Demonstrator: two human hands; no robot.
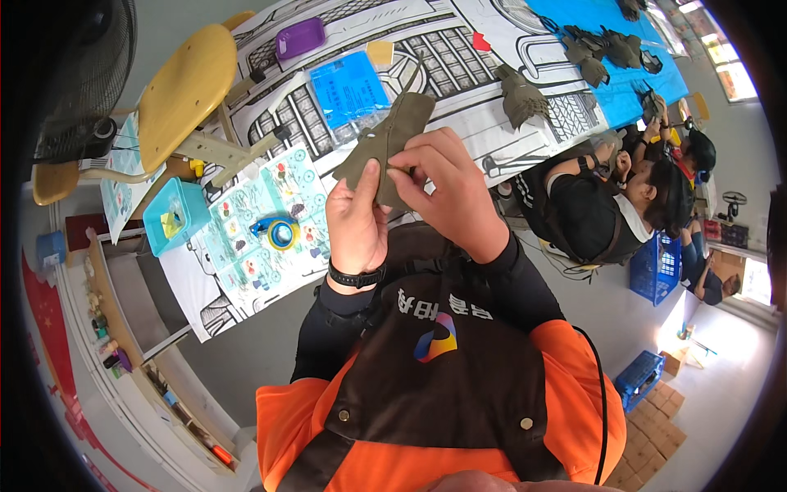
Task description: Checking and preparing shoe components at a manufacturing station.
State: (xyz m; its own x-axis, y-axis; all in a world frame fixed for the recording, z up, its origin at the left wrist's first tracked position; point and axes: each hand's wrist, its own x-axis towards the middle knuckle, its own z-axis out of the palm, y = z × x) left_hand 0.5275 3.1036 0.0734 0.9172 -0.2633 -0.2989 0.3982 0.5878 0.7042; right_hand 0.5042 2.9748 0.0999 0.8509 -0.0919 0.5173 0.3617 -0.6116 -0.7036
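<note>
An olive-brown flexible piece point(395, 131), like cut leather or thick fabric with a narrow strip along it, is raised in front of me over the table's near edge. My left hand point(358, 225) grips its lower left part, the thumb lying on top. With the thumb and fingers of my right hand point(447, 189) I pinch the piece's lower right edge close beside the left thumb. What the right fingertips hold beyond that edge is too small to make out. Beyond the piece lies a blue packet point(348, 88) in clear plastic.
A tape dispenser point(279, 233) and a turquoise bin point(176, 215) stand at the left. A purple tray point(301, 38) is at the back. Stacked olive pieces point(522, 97) lie right, with more on a blue cover point(656, 78). People point(594, 205) sit along the right side.
</note>
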